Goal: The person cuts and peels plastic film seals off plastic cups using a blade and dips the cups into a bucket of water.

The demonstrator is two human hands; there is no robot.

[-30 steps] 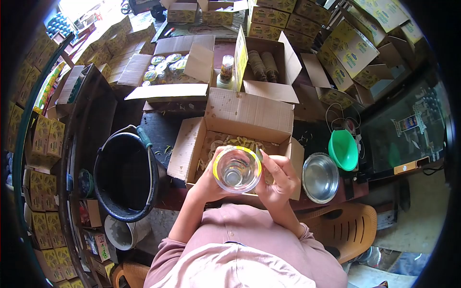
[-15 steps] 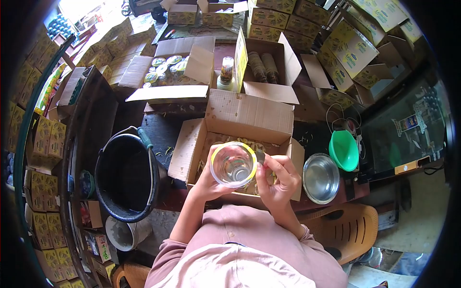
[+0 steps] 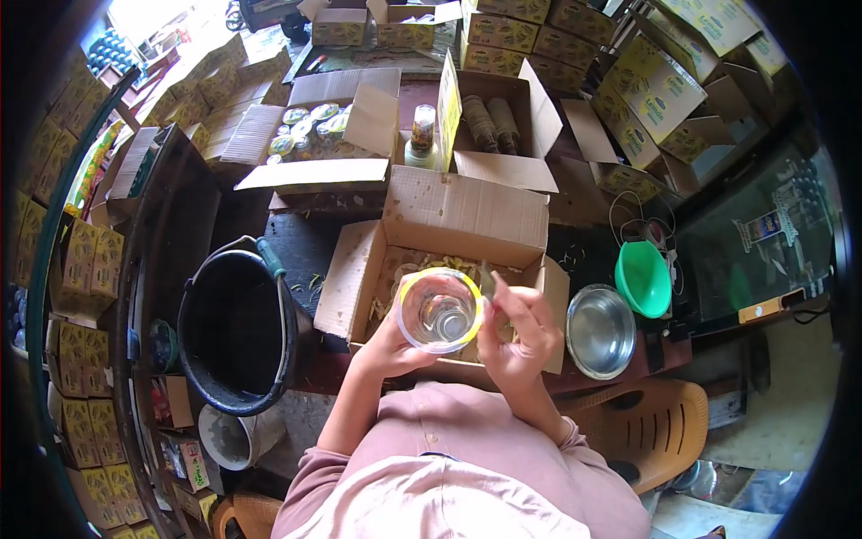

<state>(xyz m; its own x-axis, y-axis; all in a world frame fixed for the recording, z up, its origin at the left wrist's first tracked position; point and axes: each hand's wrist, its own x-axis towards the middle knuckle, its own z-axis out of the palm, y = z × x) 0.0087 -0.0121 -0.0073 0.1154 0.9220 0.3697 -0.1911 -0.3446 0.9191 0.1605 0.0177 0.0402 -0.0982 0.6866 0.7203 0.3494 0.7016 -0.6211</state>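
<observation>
A clear plastic cup (image 3: 441, 311) with a yellow rim is tilted so that its mouth faces the camera. My left hand (image 3: 388, 346) is wrapped round the cup's left side. Close to the cup's right edge, my right hand (image 3: 519, 337) pinches a small dark flat piece (image 3: 488, 280), perhaps a blade. Both hands are above an open cardboard box (image 3: 467, 211), which holds yellowish strips and peelings (image 3: 413, 260).
A black bucket (image 3: 235, 328) stands left, above a white bucket (image 3: 235, 437). To the right are a metal bowl (image 3: 600, 331) and a green bowl (image 3: 643, 278). Behind stand a box of lidded cups (image 3: 310, 126) and a stacked-cup box (image 3: 507, 171). An orange chair (image 3: 642, 431) is lower right.
The cup has shifted slightly, its mouth turning a little in my left hand. My right hand has moved slightly, and the dark piece in it has changed its angle.
</observation>
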